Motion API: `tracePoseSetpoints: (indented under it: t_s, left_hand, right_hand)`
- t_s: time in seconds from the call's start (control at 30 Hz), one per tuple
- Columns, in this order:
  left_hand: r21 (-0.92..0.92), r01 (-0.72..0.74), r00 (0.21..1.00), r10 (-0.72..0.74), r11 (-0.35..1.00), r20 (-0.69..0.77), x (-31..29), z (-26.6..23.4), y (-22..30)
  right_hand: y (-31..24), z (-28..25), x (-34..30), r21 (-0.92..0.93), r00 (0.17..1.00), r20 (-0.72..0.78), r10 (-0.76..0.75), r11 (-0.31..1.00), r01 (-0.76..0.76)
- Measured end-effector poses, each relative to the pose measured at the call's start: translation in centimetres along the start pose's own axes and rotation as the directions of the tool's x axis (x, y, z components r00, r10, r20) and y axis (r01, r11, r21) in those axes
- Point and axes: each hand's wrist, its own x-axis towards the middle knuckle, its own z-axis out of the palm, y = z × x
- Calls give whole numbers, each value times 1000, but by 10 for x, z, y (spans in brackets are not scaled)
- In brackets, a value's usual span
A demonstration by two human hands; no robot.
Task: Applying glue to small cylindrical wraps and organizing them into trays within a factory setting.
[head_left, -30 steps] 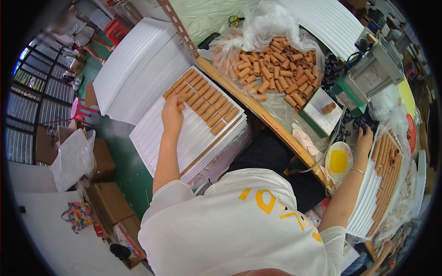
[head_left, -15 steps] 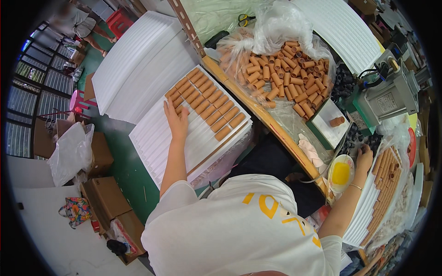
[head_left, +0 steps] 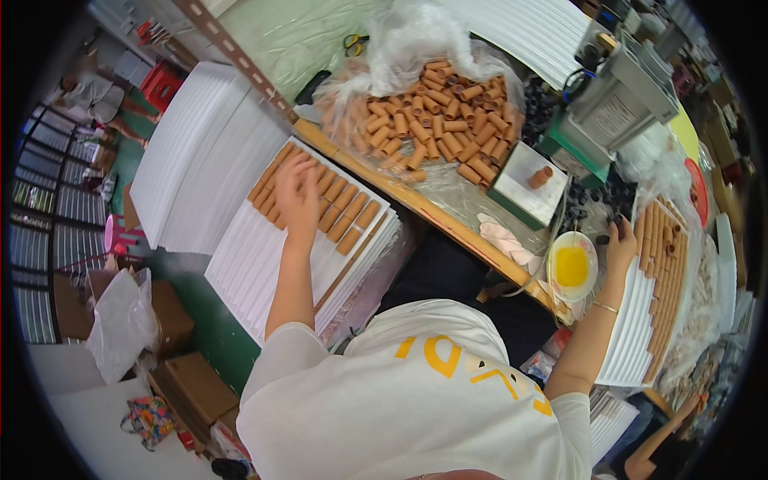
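Observation:
My left hand is over the rows of short orange-brown tubes on a ridged white tray. Its fingers are smeared by motion, so whether they hold a tube is unclear. Off to the right, my right hand is closed, with a small black piece at its fingertips. It is beside a pile of black pieces and an oval white dish holding yellow stuff. One tube rests on a pale metal plate attached to a grey and green machine.
A clear plastic bag of loose tubes lies on the wood-edged bench. At right is another ridged tray with tubes. Stacked white trays stand at left. One person is at upper left; another person's arm shows lower right.
The view has swung, so the bench and trays appear shifted left. My left hand has moved farther over the tube rows, its fingers no longer spread. My right hand stays by the black pieces.

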Motion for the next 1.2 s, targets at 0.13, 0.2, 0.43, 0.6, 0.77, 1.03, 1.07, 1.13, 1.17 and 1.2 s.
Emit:
tracePoseSetpoints:
  t_s: [0.13, 0.2, 0.43, 0.6, 0.77, 1.03, 1.07, 1.13, 1.17, 1.2]
  left_hand:
    - [-25, -188, 938, 187, 982, 292, 45, 61, 52]
    - [212, -324, 906, 238, 922, 351, 56, 91, 45]
    - [183, -152, 784, 5, 971, 620, 76, 109, 18]
    - [-426, 355, 749, 19, 832, 662, 46, 127, 82]
    - [-645, 332, 681, 298, 688, 669, -9, 154, 186]
    - [-678, 256, 650, 396, 689, 649, -49, 174, 244]
    - [-672, 260, 634, 403, 693, 660, -50, 174, 246]
    - [-662, 263, 637, 388, 702, 665, -53, 172, 250]
    - [-654, 266, 641, 377, 708, 669, -52, 173, 251]
    - [-658, 264, 638, 383, 706, 667, -52, 174, 250]
  right_hand:
    - [1, -11, 4, 233, 993, -115, -19, 971, 46]
    - [-17, -14, -2, 304, 981, -153, 116, 950, -65]
    - [-63, -48, -49, 331, 985, -7, 174, 930, -162]
    - [-95, -56, -100, 353, 969, -72, 236, 915, -197]
    - [-118, -56, -110, 113, 999, -2, 53, 992, -52]
    - [-121, -32, -116, -283, 958, 76, -275, 916, 285]
    - [-121, -29, -117, -294, 956, 90, -278, 910, 292]
    - [-122, -29, -117, -305, 955, 101, -279, 905, 296]
    - [-125, -32, -115, -186, 971, 43, -237, 953, 240]
    - [-128, -35, -114, -62, 982, -11, -186, 981, 185]
